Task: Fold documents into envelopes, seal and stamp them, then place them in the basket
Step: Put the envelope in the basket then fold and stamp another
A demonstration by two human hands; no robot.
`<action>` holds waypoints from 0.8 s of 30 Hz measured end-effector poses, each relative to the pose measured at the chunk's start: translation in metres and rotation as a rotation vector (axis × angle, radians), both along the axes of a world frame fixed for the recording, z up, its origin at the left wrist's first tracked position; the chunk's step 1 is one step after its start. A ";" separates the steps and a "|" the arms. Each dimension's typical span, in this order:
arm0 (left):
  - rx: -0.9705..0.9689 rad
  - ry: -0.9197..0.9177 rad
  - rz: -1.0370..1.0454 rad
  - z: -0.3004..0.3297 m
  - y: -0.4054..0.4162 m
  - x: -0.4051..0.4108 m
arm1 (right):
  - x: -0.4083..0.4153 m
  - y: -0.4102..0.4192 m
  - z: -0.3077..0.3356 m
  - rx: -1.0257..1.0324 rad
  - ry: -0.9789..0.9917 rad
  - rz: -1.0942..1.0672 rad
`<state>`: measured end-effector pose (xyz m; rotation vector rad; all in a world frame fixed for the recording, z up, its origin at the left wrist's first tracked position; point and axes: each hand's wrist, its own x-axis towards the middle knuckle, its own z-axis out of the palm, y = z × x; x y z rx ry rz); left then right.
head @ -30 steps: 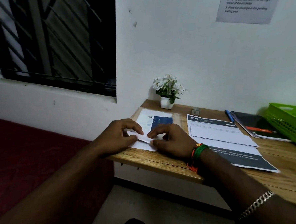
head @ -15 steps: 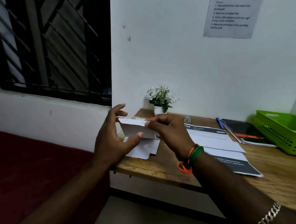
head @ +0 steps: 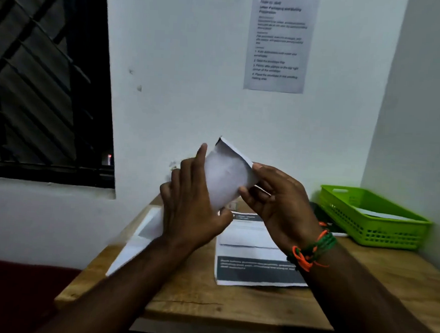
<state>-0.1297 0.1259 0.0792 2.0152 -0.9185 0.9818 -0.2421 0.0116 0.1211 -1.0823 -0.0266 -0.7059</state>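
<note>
Envelope (head: 226, 178) is hanging in mid-air above the desk (head: 231, 306), tilted, with its flap end pointing up toward the wall. The left hand (head: 190, 213) is gripping it along the left edge, thumb tucked under the lower corner and fingers reaching up the back. The right hand (head: 276, 198) is pinching the upper right edge by the opening, fingertips curled onto the paper. Whether a folded sheet is already sitting inside is hard to tell; the mouth is looking open and dark at the top corner, so my read is that stuffing or flap-closing is the step in hand, with sealing and stamping both waiting.

Down on the desk, a printed document (head: 254, 268) with a dark band is lying flat beneath the right wrist, and another pale sheet (head: 142, 236) is lying blurred under the left forearm, so more folding is looking likely. Over at the right, the green basket (head: 365, 221) is holding what appears to be a white envelope already, suggesting at least one piece is finished. No stamp is making itself visible anywhere from this angle.
</note>
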 end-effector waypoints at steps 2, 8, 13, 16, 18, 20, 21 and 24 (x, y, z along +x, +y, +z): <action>0.143 -0.087 0.026 0.009 -0.016 0.012 | -0.003 -0.020 -0.002 -0.102 0.031 -0.058; 0.569 -0.252 0.010 0.011 -0.052 0.047 | 0.023 -0.088 -0.023 -0.375 0.309 -0.311; 0.730 -0.184 -0.041 -0.012 -0.066 0.078 | 0.038 -0.133 -0.044 -0.327 0.582 -0.051; 0.734 -0.153 -0.056 -0.031 -0.066 0.092 | 0.043 -0.143 -0.060 -0.368 0.601 0.016; 0.743 -0.165 -0.065 -0.034 -0.064 0.096 | 0.046 -0.145 -0.071 -0.386 0.581 0.045; 0.737 -0.186 -0.063 -0.031 -0.063 0.094 | 0.047 -0.141 -0.073 -0.428 0.572 0.070; 0.737 -0.194 -0.063 -0.029 -0.063 0.092 | 0.048 -0.140 -0.073 -0.449 0.571 0.076; 0.748 -0.231 -0.068 -0.027 -0.065 0.088 | 0.047 -0.135 -0.069 -0.419 0.545 0.055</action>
